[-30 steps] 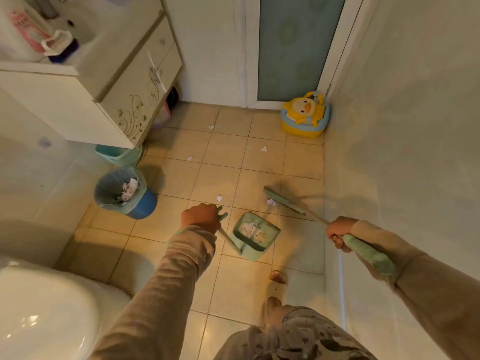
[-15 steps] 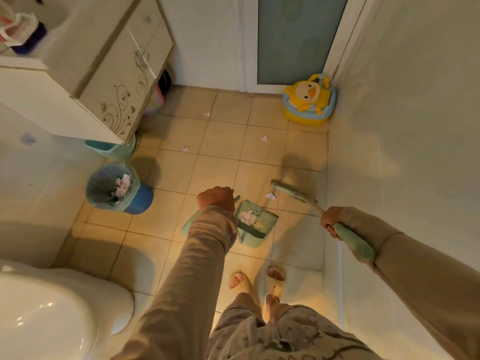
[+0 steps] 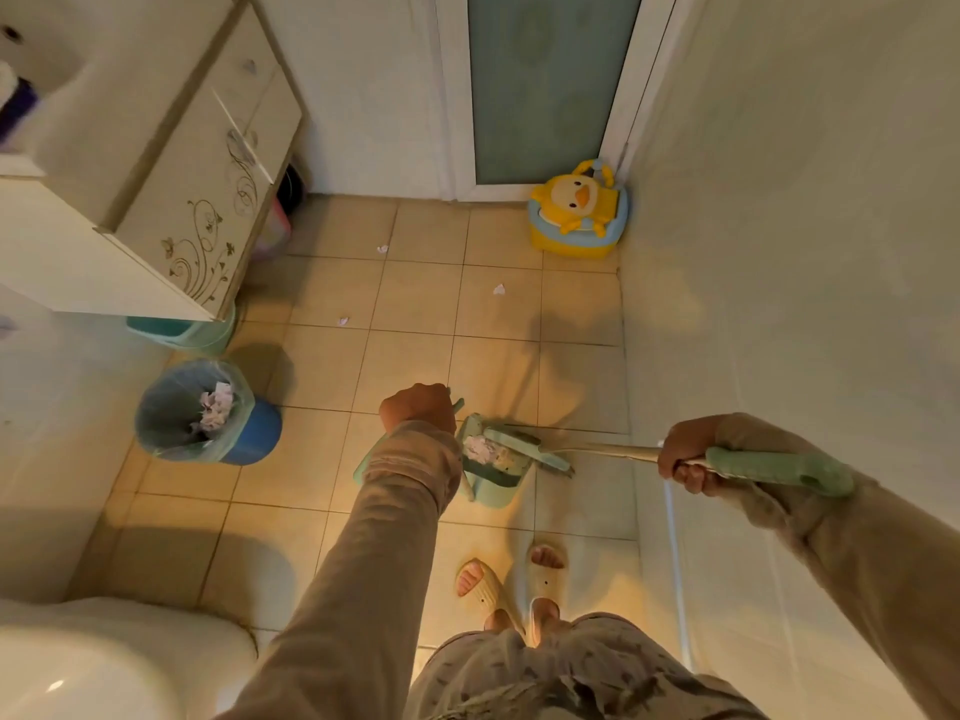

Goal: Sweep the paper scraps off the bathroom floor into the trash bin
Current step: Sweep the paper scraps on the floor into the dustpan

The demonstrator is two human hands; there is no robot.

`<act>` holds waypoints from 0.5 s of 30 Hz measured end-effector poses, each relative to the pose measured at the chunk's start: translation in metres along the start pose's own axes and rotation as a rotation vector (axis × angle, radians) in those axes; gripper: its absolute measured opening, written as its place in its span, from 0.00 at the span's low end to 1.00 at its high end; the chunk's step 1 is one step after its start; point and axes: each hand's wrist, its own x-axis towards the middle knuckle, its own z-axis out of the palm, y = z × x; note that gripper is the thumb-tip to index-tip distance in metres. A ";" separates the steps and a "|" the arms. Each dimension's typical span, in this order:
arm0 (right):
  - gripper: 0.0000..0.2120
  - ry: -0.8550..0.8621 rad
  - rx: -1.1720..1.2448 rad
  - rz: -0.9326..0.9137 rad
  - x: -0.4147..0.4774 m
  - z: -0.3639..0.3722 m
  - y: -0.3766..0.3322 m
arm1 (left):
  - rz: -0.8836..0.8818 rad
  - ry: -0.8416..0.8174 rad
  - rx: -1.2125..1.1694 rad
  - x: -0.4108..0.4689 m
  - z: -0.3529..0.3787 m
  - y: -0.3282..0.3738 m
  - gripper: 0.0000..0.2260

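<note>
My left hand (image 3: pixel 418 407) grips the handle of a pale green dustpan (image 3: pixel 493 467) resting on the tiled floor, with white paper scraps inside it. My right hand (image 3: pixel 685 454) holds the green-gripped handle of a broom (image 3: pixel 769 467); its head (image 3: pixel 524 446) lies across the dustpan's mouth. Three small scraps remain on the tiles: one (image 3: pixel 499 289), another (image 3: pixel 343 321), a third (image 3: pixel 383 248). The blue trash bin (image 3: pixel 208 413), lined with a bag and holding crumpled paper, stands to the left of the dustpan.
A vanity cabinet (image 3: pixel 197 200) hangs at upper left with a teal basin (image 3: pixel 182 332) beneath it. A yellow duck potty (image 3: pixel 576 210) sits by the door. The toilet (image 3: pixel 104 662) is at lower left. My slippered feet (image 3: pixel 511 584) stand behind the dustpan; a wall runs along the right.
The broom head swept left from the open tile onto the dustpan's mouth, and the scrap beside it is gone from the floor. The view rose and pulled back.
</note>
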 end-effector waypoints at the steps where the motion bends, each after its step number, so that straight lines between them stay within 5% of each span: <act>1: 0.07 0.056 0.004 0.034 0.000 0.001 0.000 | 0.006 0.004 0.005 -0.001 0.001 -0.002 0.12; 6: 0.12 0.092 0.074 0.032 -0.002 0.016 -0.011 | -0.010 -0.014 -0.023 -0.004 0.004 -0.024 0.12; 12: 0.20 0.285 -0.467 0.329 0.037 0.049 -0.053 | -0.106 -0.033 -0.142 -0.019 0.024 -0.078 0.13; 15: 0.26 0.269 -0.604 0.313 0.053 0.065 -0.070 | -0.184 -0.039 -0.219 -0.024 0.033 -0.104 0.13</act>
